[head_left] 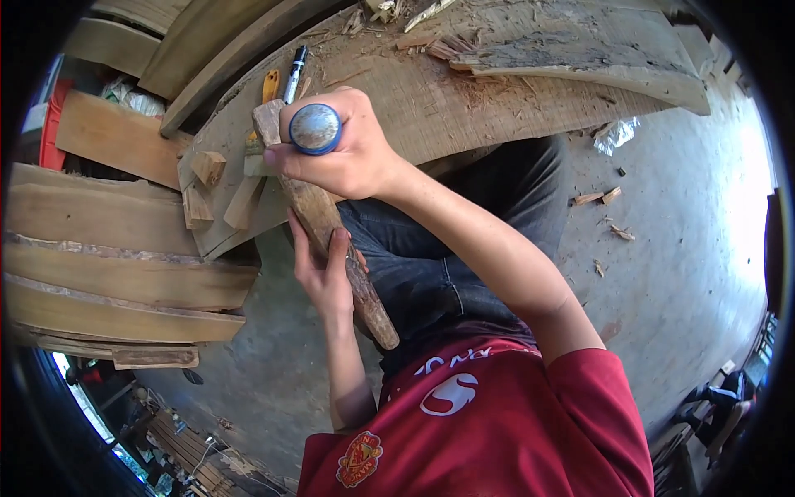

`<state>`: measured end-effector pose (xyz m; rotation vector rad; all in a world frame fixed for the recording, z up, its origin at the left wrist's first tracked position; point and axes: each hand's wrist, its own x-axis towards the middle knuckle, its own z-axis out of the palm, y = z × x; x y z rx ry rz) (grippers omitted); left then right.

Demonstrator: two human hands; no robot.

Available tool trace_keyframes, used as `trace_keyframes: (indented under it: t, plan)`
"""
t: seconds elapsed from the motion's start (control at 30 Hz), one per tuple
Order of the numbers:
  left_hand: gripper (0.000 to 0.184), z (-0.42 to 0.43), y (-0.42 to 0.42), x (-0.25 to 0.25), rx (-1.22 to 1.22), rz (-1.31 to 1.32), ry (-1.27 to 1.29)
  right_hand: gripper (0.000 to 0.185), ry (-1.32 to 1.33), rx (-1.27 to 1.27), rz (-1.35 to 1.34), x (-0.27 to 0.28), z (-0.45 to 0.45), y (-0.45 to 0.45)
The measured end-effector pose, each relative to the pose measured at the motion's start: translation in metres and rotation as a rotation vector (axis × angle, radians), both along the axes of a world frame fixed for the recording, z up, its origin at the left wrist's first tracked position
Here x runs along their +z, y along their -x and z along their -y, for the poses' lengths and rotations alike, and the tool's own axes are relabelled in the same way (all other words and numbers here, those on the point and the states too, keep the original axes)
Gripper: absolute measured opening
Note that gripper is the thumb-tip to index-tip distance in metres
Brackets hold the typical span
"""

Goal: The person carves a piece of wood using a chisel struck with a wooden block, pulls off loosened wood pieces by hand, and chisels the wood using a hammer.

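Note:
My right hand (352, 149) is wrapped around a blue-handled tool (315, 129), whose round, worn end points up at me. Its working end is hidden below my fist, so I cannot tell the tool's kind. Under that fist a long, rough wooden piece (315, 214) slants from the bench edge down across my lap. My left hand (325, 277) grips this piece around its middle, thumb on top. Beyond the right fist, a marker pen (295, 74) with a black cap lies on the wooden bench (389, 103). Beside it shows something with a yellow handle (271, 85), partly covered.
Small wood blocks (209, 168) sit at the bench's left corner. A curved, bark-edged slab (580, 62) lies at the back right among wood chips. Stacked planks (116, 282) stand on the left. Crumpled clear plastic (615, 137) and wood scraps (600, 197) lie on the concrete floor.

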<state>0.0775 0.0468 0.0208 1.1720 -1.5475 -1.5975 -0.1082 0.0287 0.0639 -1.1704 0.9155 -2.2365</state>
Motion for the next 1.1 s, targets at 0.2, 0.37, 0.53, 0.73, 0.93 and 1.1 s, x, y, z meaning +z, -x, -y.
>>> trace_keyframes:
  t: [0.2, 0.37, 0.53, 0.73, 0.93, 1.1]
  plan:
    - [0.078, -0.001, 0.005, 0.010, 0.002, -0.016, -0.032, 0.032, 0.006, -0.046, -0.027, 0.000, 0.000, -0.003]
    - [0.075, 0.017, -0.002, 0.012, -0.023, -0.001, 0.117, 0.031, 0.002, -0.077, -0.048, -0.006, 0.000, -0.002]
    - [0.072, 0.028, -0.014, 0.096, -0.059, 0.091, 0.583, 0.027, 0.035, 0.010, -0.014, -0.001, 0.008, -0.012]
    - [0.076, 0.016, -0.039, 0.187, -0.170, 0.159, 0.832, 0.025, -0.005, -0.058, -0.136, 0.001, 0.015, -0.013]
    - [0.069, 0.012, -0.031, 0.228, -0.534, 0.630, 1.075, 0.011, -0.041, -0.038, -0.154, 0.001, 0.027, -0.017]
    - [0.072, 0.007, -0.030, 0.227, -0.332, 0.469, 1.122, 0.023, -0.070, -0.022, -0.087, 0.000, 0.017, -0.009]
